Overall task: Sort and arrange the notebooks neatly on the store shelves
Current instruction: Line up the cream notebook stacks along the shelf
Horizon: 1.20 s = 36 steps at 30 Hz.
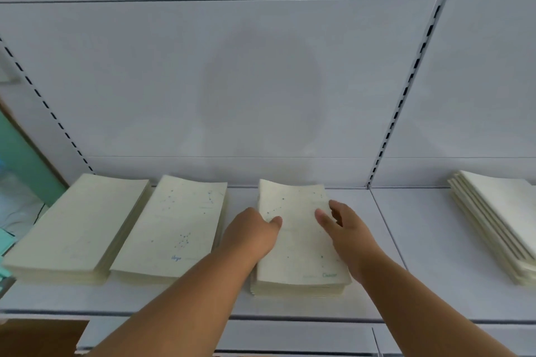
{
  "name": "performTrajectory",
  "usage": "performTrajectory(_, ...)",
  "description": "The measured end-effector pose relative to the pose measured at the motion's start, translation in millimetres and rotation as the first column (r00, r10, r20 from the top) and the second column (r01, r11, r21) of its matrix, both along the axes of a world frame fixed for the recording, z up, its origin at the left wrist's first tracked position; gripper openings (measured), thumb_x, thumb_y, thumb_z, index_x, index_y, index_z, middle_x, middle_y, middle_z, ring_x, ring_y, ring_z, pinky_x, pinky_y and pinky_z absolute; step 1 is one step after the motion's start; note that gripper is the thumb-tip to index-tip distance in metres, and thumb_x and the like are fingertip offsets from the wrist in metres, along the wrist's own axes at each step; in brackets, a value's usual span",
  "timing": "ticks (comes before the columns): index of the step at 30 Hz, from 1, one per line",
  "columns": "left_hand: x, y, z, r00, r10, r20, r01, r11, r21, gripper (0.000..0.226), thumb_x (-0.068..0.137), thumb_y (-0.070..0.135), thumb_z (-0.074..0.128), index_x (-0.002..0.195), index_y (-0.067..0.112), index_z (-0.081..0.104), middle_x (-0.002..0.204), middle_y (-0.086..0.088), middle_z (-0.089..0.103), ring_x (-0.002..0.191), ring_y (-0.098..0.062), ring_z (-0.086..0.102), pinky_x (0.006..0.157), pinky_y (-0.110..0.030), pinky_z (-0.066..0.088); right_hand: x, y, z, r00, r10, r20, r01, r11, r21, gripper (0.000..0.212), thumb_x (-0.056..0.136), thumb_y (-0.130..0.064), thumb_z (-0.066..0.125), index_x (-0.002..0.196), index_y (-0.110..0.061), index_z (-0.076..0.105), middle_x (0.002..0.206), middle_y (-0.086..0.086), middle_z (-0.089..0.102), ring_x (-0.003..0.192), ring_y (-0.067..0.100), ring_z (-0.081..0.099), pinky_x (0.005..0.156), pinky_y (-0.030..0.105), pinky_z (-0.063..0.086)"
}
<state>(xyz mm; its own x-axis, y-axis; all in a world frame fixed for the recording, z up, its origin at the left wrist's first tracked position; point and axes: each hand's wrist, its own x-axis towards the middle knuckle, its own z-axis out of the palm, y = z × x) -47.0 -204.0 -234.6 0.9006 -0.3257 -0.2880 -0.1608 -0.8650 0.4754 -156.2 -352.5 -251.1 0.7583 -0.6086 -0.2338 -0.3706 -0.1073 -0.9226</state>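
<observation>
- White back panel (261, 81) fills the upper two thirds of my view; slotted uprights run diagonally at the left edge (43, 101) and at upper right (417, 66).
- White shelf (420, 240) crosses the lower third of the frame, its front lip near the bottom.
- Far-left stack (78, 229) of cream notebooks lies flat at lower left, top cover nearly plain.
- Second stack (177, 226) sits just beside it on the right, the two touching or almost so; top cover shows faint dot patterns and a small blue word near its front edge.
- Centre stack (298, 243) lies apart from the second, a gap of bare shelf between them. Top cover dotted, with small teal lettering at its lower right corner; its far end curls up a little.
- Right stack (499, 220) lies well apart at the right edge of the frame, its layers stepped and uneven, partly cut off.
- My left hand (252, 233) grips the centre stack's left edge: thumb lies on the top cover; the other fingers are hidden from me.
- My right hand (345, 229) is at the stack's right edge, thumb on the cover, fingers curled over the side.
- Green panel (26, 159) and some blurred pale items at far left; I cannot tell what they are.
- Brown surface (37, 336) in the lower left corner.
</observation>
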Motion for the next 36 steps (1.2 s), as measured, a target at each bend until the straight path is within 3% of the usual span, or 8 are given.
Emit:
performTrajectory(2,-4,1,0,1.0,-0.021,0.011,0.021,1.0,0.003,0.038,0.095,0.044,0.051,0.112,0.01,0.057,0.099,-0.001,0.061,0.084,-0.02,0.057,0.065,-0.028,0.04,-8,6,-4,0.996,-0.003,0.085,-0.015,0.978,0.206,0.029,0.103,-0.037,0.052,0.133,-0.038,0.053,0.121,-0.011,0.065,0.102,0.012,0.066,0.081,0.033,0.058)
performTrajectory(5,-4,3,1,1.0,-0.001,0.001,0.001,1.0,-0.027,0.031,0.095,0.04,0.055,0.11,0.012,0.057,0.104,-0.002,0.064,0.089,-0.021,0.06,0.068,-0.028,0.044,-8,10,-19,0.993,-0.001,0.119,-0.031,0.964,0.263,0.055,0.104,-0.03,0.052,0.154,-0.041,0.031,0.129,-0.018,0.057,0.111,0.01,0.061,0.087,0.032,0.055)
performTrajectory(10,-1,7,-2,0.998,0.009,-0.059,-0.015,0.994,-0.104,0.029,0.093,0.038,0.055,0.109,0.014,0.06,0.103,0.001,0.065,0.086,-0.019,0.061,0.064,-0.028,0.048,-8,5,-18,0.984,0.052,0.171,-0.097,0.959,0.265,0.03,0.106,-0.015,0.045,0.127,-0.033,0.058,0.116,-0.001,0.071,0.1,0.02,0.072,0.08,0.039,0.061)
performTrajectory(13,-4,11,-5,0.994,0.035,-0.102,-0.053,0.983,-0.178,0.025,0.094,0.034,0.052,0.108,0.015,0.06,0.104,0.001,0.066,0.087,-0.019,0.062,0.076,-0.035,0.054,-10,6,-21,0.977,0.05,0.206,-0.108,0.953,0.282,0.031,0.107,-0.017,0.043,0.127,-0.033,0.06,0.115,0.0,0.072,0.102,0.025,0.072,0.085,0.047,0.061)
performTrajectory(20,-11,9,-3,0.998,0.042,-0.054,-0.047,0.993,-0.109,0.028,0.099,0.029,0.045,0.117,0.011,0.056,0.112,-0.003,0.062,0.084,-0.018,0.055,0.053,-0.024,0.033,-11,5,-28,0.966,0.099,0.237,-0.164,0.948,0.273,0.039,0.106,-0.008,0.043,0.131,-0.034,0.058,0.119,0.003,0.071,0.106,0.029,0.071,0.086,0.052,0.06)
performTrajectory(26,9,12,0,0.992,0.044,-0.116,-0.059,0.989,-0.132,0.021,0.094,0.019,0.048,0.111,0.009,0.058,0.106,-0.006,0.064,0.09,-0.025,0.062,0.077,-0.034,0.055,1,15,-29,0.964,0.077,0.255,-0.148,0.951,0.27,0.043,0.104,-0.002,0.044,0.13,-0.033,0.059,0.119,0.0,0.071,0.107,0.025,0.071,0.088,0.048,0.06)
performTrajectory(31,22,19,5,0.994,0.015,-0.109,-0.025,0.996,-0.091,0.025,0.096,0.008,0.042,0.117,0.005,0.056,0.101,-0.006,0.06,0.074,-0.015,0.055,0.057,-0.023,0.043,18,28,-29,0.964,0.068,0.258,-0.141,0.951,0.276,0.044,0.103,-0.002,0.045,0.133,-0.032,0.058,0.121,0.001,0.071,0.109,0.025,0.07,0.09,0.047,0.059)
performTrajectory(36,18,23,5,0.991,0.055,-0.126,-0.071,0.99,-0.123,0.029,0.096,0.007,0.04,0.123,0.008,0.05,0.113,-0.008,0.06,0.084,-0.018,0.057,0.065,-0.026,0.047,20,28,-30,0.973,0.076,0.219,-0.135,0.954,0.268,0.043,0.104,-0.005,0.046,0.135,-0.033,0.055,0.122,0.0,0.07,0.108,0.025,0.07,0.088,0.047,0.06)
